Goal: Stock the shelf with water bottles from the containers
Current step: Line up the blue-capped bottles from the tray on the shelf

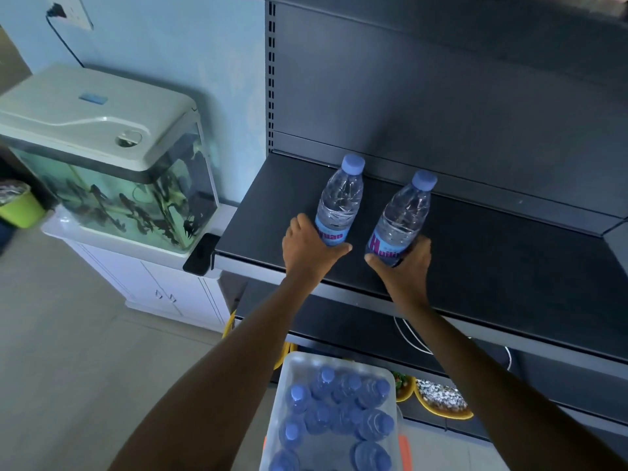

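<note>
Dark metal shelf [492, 253]: upper board of a slotted rack, with two water bottles side by side near its left end.
Left bottle [339, 198]: clear plastic, blue cap, blue label; stands upright on the shelf, a small gap from its neighbour.
Left hand [307, 246]: fingers and thumb curled round the lower, labelled part of the left bottle, thumb towards the middle.
Right bottle [402, 215]: same make, magenta lettering on the label; its base is hidden by the hand, so whether it rests on the shelf cannot be told.
Right hand [404, 266]: wrapped round the base of the right bottle, thumb on its left side, fingers on its right.
Container [289, 368]: pale translucent tub below the shelf, between the forearms, packed with blue-capped bottles [339, 413].
Fish tank [112, 171]: left of the shelf, on a white cabinet [153, 283].
</note>
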`<state>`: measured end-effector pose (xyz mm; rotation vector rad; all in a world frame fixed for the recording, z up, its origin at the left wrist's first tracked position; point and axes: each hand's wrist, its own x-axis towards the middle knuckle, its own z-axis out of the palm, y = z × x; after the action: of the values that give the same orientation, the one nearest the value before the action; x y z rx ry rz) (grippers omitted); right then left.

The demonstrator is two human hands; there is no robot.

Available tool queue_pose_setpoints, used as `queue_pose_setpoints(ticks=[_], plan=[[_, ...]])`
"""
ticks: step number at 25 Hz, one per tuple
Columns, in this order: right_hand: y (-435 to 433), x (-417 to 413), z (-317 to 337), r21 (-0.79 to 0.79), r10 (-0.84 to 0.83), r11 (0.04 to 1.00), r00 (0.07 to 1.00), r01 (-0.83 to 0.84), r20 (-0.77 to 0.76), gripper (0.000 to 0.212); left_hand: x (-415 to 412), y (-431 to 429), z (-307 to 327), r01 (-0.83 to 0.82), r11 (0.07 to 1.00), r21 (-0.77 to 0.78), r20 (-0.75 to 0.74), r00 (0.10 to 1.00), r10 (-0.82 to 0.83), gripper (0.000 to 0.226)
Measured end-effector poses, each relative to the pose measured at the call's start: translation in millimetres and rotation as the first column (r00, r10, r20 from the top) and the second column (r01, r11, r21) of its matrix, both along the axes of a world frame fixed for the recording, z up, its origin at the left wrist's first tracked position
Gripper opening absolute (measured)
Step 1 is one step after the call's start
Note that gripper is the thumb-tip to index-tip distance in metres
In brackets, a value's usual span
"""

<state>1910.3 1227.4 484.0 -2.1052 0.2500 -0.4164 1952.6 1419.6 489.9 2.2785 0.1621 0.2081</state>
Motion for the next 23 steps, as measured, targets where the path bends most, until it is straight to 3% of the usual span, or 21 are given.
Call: queue_pose_setpoints(ticks=[5, 11, 13, 16, 20, 23], plan=[[17.8, 21.9, -1.1, 0.12, 0.078, 0.99, 0.997, -0.077, -0.006, 0.076, 7.2, 17.7, -4.6, 0.173, 0.983, -0.061, 0.043, 0.984, -0.171, 0.065], [51.9, 72.7, -4.1, 0.137, 0.118, 0.984, 0.992, -0.112, -0.035, 0.07, 36.2, 4.6, 6.5, -0.093, 0.996, 0.004, -0.022, 0.995, 0.093, 0.081], [55.1, 92.0, -2.8, 0.055, 0.099, 0.994, 0.995, -0.098, -0.02, 0.067, 53.6, 10.8, 5.7, -0.146, 0.988, 0.046, 0.0, 0.989, 0.146, 0.082], [61.1, 124.9, -5.7, -0.201, 0.006, 0.979, 0.988, -0.038, -0.157, 0.075, 74.2, 23.9, 2.6, -0.142, 0.988, 0.063, 0.026, 0.99, 0.141, 0.074], [81.1, 154.4, -10.4, -0.268, -0.022, 0.963, 0.985, -0.025, -0.171, 0.08, 81.1, 42.2, -10.7, -0.029, 0.995, 0.093, 0.117, 0.993, 0.018, 0.053], [84.4, 174.0, -15.5, -0.361, -0.026, 0.932, 0.985, -0.039, -0.171, 0.073, 98.9, 50.8, -10.8, -0.08, 0.991, 0.106, 0.167, 0.984, 0.062, 0.058]])
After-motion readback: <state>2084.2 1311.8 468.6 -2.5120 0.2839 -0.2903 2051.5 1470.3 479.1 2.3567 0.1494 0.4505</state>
